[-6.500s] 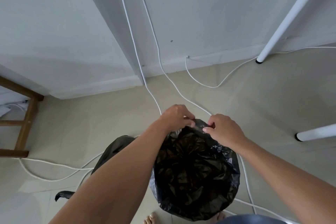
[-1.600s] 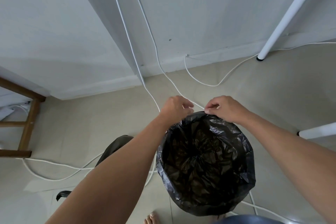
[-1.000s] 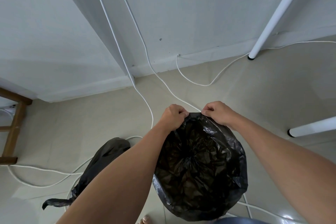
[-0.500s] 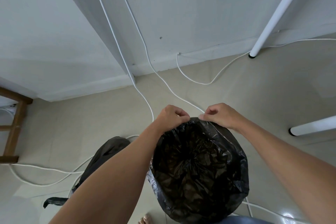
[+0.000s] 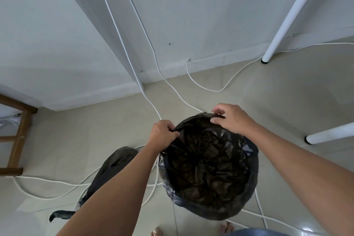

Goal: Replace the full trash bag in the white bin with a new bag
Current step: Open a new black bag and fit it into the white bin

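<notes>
A new black bag (image 5: 208,166) lines the bin in front of me, its mouth spread wide and folded over the rim, so the white bin itself is hidden. My left hand (image 5: 162,134) grips the bag's edge at the far left of the rim. My right hand (image 5: 232,119) pinches the edge at the far side of the rim, thumb and fingers on the plastic. The full dark bag (image 5: 113,170) lies on the floor to the left, partly behind my left forearm.
White cables (image 5: 157,111) run down the wall and loop over the tiled floor around the bin. A wooden stool leg (image 5: 18,140) stands at the left, white table legs (image 5: 283,17) at the right. My toes show at the bottom.
My hands have moved apart along the far rim, the left one going left and the right one right, and the bag's mouth has spread wider.
</notes>
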Tool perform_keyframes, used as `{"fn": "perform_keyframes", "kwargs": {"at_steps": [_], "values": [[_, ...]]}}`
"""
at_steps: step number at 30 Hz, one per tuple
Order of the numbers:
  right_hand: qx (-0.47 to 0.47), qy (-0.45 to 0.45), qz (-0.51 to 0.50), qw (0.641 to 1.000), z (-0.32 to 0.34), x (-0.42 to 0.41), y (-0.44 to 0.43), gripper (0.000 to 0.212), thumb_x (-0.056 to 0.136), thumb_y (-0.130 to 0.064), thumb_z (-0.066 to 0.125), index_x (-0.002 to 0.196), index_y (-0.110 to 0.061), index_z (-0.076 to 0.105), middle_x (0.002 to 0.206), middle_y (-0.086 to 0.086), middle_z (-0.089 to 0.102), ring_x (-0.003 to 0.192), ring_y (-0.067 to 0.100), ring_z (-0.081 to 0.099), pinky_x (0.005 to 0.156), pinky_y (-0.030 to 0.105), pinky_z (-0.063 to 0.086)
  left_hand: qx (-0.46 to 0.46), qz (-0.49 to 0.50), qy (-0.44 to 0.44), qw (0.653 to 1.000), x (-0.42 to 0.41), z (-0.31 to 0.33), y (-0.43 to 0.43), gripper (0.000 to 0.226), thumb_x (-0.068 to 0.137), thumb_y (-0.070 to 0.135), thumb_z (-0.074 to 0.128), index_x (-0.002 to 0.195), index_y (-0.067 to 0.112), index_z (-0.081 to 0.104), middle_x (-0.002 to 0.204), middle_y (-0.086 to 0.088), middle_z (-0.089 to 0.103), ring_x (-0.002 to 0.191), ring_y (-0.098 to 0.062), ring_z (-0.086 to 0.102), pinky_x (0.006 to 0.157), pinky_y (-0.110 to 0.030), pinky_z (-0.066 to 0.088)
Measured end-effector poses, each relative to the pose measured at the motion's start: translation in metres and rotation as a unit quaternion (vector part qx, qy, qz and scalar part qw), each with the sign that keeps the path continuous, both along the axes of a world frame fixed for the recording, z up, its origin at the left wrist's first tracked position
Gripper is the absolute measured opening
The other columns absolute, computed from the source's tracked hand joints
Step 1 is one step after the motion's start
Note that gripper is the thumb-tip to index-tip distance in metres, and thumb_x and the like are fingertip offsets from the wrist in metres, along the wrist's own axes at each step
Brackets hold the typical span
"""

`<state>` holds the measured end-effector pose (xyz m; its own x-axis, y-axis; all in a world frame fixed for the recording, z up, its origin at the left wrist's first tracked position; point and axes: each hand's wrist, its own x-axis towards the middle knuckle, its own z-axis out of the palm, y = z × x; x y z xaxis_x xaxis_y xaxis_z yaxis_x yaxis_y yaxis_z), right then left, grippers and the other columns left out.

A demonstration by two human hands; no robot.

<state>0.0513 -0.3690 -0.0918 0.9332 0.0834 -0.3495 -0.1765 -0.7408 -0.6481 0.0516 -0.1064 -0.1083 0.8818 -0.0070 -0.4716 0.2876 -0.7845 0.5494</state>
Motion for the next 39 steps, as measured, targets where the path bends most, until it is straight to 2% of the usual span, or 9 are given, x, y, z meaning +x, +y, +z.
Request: {"fn": "perform_keyframes", "kwargs": {"at_steps": [2,4,8,11,14,18,25,34,39], "values": [[-0.025,-0.023,-0.015,0.999,-0.001,-0.002,-0.003,0.033,0.083,-0.036,0.07,0.111,-0.02,0.065,0.106,-0.006,0.064,0.101,0.015,0.059,0.083,0.026,0.042,-0.015,-0.005,-0.006,1.0,0.003,0.004,0.003,0.035,0.069,0.05,0.077,0.089,0.023,0.067,0.081,0.008,0.063,0.075,-0.011,0.062,0.06,-0.022,0.044],[-0.047,-0.042,-0.026,0.998,-0.004,-0.004,-0.003,0.036,0.085,-0.036,0.068,0.115,-0.016,0.064,0.11,-0.001,0.063,0.103,0.018,0.057,0.085,0.028,0.042,-0.015,-0.019,-0.063,0.998,0.01,0.01,-0.003,0.049,0.074,0.063,0.067,0.107,0.026,0.065,0.09,0.009,0.06,0.079,-0.007,0.059,0.063,-0.021,0.042],[-0.078,-0.087,-0.039,0.992,-0.007,-0.003,0.006,0.035,0.088,-0.033,0.065,0.116,-0.011,0.064,0.108,0.004,0.062,0.104,0.022,0.055,0.085,0.028,0.041,-0.012,-0.06,-0.085,0.994,0.028,0.018,-0.037,0.052,0.083,0.057,0.062,0.124,0.026,0.063,0.104,0.002,0.06,0.091,-0.013,0.057,0.078,-0.027,0.044],[-0.072,-0.084,-0.029,0.993,-0.006,0.005,0.013,0.022,0.09,-0.027,0.064,0.107,-0.013,0.069,0.1,0.003,0.064,0.097,0.022,0.058,0.08,0.028,0.042,-0.002,-0.077,-0.05,0.996,0.038,0.016,-0.054,0.031,0.086,0.039,0.066,0.112,0.022,0.072,0.103,0.0,0.067,0.095,-0.015,0.062,0.08,-0.025,0.046],[-0.032,-0.052,-0.055,0.997,-0.007,0.013,0.01,0.014,0.09,-0.019,0.064,0.098,-0.014,0.074,0.096,0.002,0.068,0.09,0.02,0.061,0.075,0.026,0.043,-0.042,-0.03,-0.038,0.998,0.041,0.011,-0.057,0.011,0.086,0.024,0.068,0.089,0.019,0.077,0.086,0.003,0.072,0.082,-0.013,0.066,0.064,-0.019,0.045],[0.028,-0.011,-0.077,0.997,-0.008,0.021,0.003,0.01,0.086,-0.025,0.068,0.089,-0.021,0.077,0.089,-0.004,0.072,0.081,0.011,0.063,0.064,0.017,0.042,-0.101,0.017,-0.04,0.994,0.035,0.003,-0.052,0.011,0.088,0.024,0.066,0.083,0.018,0.074,0.083,0.002,0.07,0.075,-0.01,0.061,0.06,-0.017,0.043],[0.121,0.015,-0.151,0.981,-0.009,0.027,0.0,0.004,0.082,-0.029,0.073,0.08,-0.029,0.076,0.082,-0.015,0.071,0.08,-0.002,0.062,0.066,0.016,0.043,-0.176,0.106,-0.057,0.977,0.034,-0.002,-0.054,0.013,0.087,0.023,0.067,0.076,0.018,0.072,0.074,0.005,0.069,0.067,-0.004,0.059,0.061,-0.016,0.046],[0.091,0.108,-0.12,0.983,-0.016,0.035,-0.002,0.008,0.088,-0.022,0.066,0.08,-0.023,0.069,0.085,-0.003,0.064,0.082,0.013,0.057,0.07,0.027,0.042,-0.22,0.166,0.044,0.96,0.034,-0.002,-0.052,0.003,0.08,0.012,0.073,0.081,0.011,0.071,0.074,-0.004,0.064,0.065,-0.016,0.058,0.068,-0.032,0.054],[0.118,0.142,-0.139,0.973,-0.019,0.032,-0.003,0.006,0.083,-0.012,0.07,0.08,-0.016,0.068,0.077,0.006,0.06,0.071,0.02,0.054,0.072,0.031,0.048,-0.232,0.201,0.121,0.944,0.037,-0.001,-0.053,0.013,0.082,0.004,0.071,0.071,0.01,0.068,0.067,-0.006,0.064,0.059,-0.016,0.059,0.064,-0.03,0.057]]}}
